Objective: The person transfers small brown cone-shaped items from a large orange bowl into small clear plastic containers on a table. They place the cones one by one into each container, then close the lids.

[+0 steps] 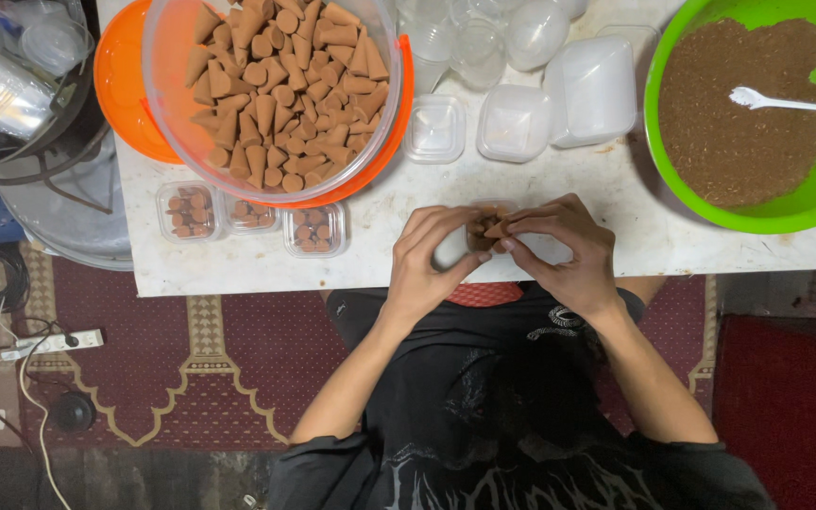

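Both our hands, left hand (pixel 424 263) and right hand (pixel 564 247), are gripping a small clear plastic box (pixel 484 231) of brown clay-coloured cones over the white table (pixel 616 203).

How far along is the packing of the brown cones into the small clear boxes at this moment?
Done: three small boxes sit filled at the table's front edge. In hand: the left hand and right hand together hold another box, with cones in it. Left: the large bowl of cones is still heaped, and empty boxes wait behind.
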